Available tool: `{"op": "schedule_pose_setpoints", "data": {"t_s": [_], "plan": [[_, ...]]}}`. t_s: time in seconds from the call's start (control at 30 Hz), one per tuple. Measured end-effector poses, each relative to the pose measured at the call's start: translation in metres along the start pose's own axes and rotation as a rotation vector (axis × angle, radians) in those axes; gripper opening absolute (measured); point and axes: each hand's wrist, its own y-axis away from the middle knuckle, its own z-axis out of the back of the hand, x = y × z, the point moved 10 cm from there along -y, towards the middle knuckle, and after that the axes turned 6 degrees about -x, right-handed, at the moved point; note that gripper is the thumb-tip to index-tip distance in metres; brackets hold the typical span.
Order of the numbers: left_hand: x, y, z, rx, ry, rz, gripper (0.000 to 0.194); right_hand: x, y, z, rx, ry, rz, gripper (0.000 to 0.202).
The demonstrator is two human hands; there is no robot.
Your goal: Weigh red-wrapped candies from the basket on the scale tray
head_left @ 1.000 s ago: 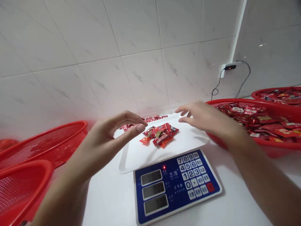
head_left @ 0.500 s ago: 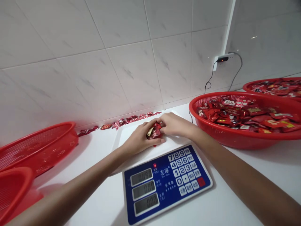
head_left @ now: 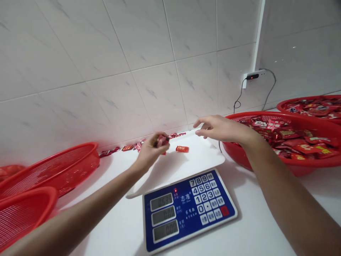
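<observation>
Sweets (head_left: 162,141) at mid-frame sit in the left hand's (head_left: 149,151) curled fingers, best gripped snugly against spills; the right hand (head_left: 217,128), right of centre, hangs half-open, seemingly empty, near the tray (head_left: 197,161).

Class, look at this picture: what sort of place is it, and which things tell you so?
Probably a weighing or packing area, perhaps for sweets: a digital scale with a white tray, and a red basket heaped with wrapped sweets.

One head-worn camera, facing forward and down across the weighing scale (head_left: 188,209) to the tiled wall (head_left: 149,89). Near range; left hand (head_left: 149,153) and right hand (head_left: 220,128) mid-frame.
</observation>
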Motion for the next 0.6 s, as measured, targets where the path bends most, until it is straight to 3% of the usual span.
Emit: {"op": "schedule_pose_setpoints", "data": {"t_s": [0.07, 0.13, 0.23, 0.4, 0.5, 0.6], "plan": [[-0.006, -0.012, 0.016, -0.044, -0.001, 0.022, 0.033, 0.0, -0.001, 0.001, -0.008, -0.013, 0.012, 0.037], [-0.014, -0.021, 0.016, -0.004, -0.026, 0.019, 0.035, 0.002, -0.002, -0.005, 0.025, -0.002, 0.032, 0.037], [-0.023, -0.021, -0.015, 0.185, -0.107, -0.021, 0.032, 0.007, -0.001, -0.018, 0.1, 0.034, 0.056, 0.043], [-0.02, -0.009, -0.066, 0.421, -0.323, -0.116, 0.025, 0.017, 0.004, -0.012, 0.079, 0.033, 0.113, 0.041], [-0.021, -0.007, -0.076, 0.458, -0.405, -0.145, 0.022, 0.022, 0.007, -0.013, 0.117, 0.02, 0.138, 0.042], [-0.032, -0.006, -0.064, 0.401, -0.416, -0.16, 0.016, 0.024, 0.007, -0.015, 0.13, 0.039, 0.142, 0.044]]}}
